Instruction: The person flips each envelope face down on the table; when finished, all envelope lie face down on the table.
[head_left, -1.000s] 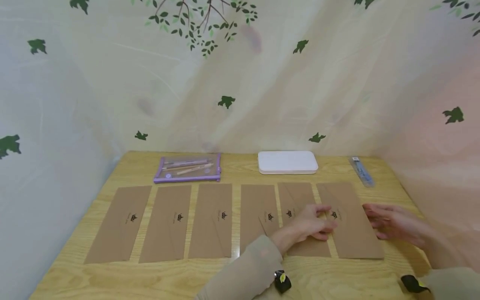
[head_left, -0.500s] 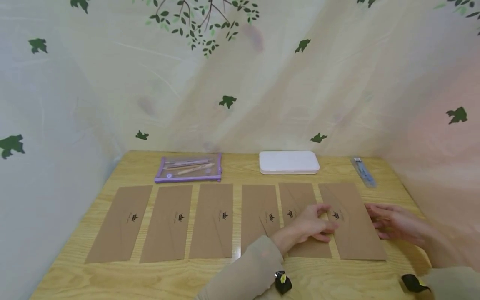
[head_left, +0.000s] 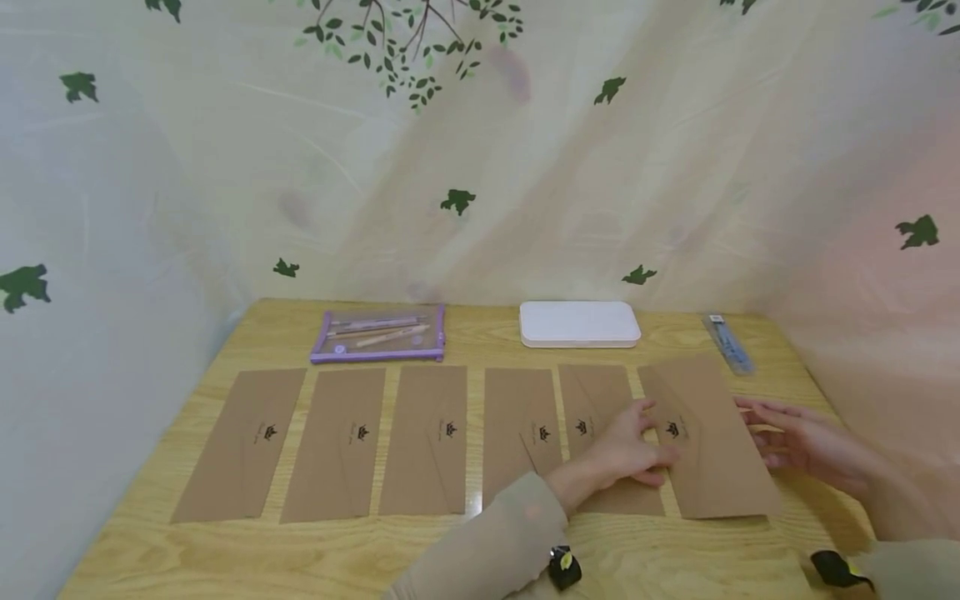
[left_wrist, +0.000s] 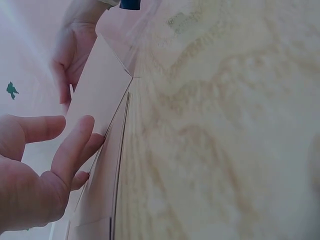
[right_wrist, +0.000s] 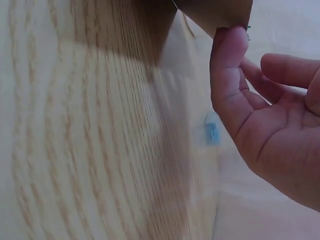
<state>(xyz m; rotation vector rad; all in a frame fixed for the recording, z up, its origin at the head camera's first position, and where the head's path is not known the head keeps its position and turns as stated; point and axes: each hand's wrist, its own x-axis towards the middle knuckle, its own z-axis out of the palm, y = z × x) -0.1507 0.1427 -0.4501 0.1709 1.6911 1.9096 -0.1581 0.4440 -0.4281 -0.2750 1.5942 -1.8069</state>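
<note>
Well, from my end the rightmost brown envelope (head_left: 720,454) lies between both hands, last in a row of six on the wooden table (head_left: 420,554), and its right side looks tipped up off the surface. The right hand (head_left: 813,446) sits along that raised edge; in its wrist view I see a fingertip touching the paper while the thumb stands apart, so I read the fingers as loosely spread, without a pinch. The left hand (head_left: 618,454) is relaxed too, fingers apart at the opposite edge, near the crown print (head_left: 672,429), its thumb free.

I judge this envelope very light, thin and springy: stiff enough to carry by its edges, yet likely to bow or crease if squeezed inward from both sides. Its folded layers could gape, so I would take hold through all of them at once, with a soft thumb-and-finger pinch near the middle of each long side, away from the easily dented corners. Smooth paper may slip on dry fingers. I also mind the neighbouring envelope (head_left: 596,392), just beside it and beneath the left hand, which could get dragged along.
</note>
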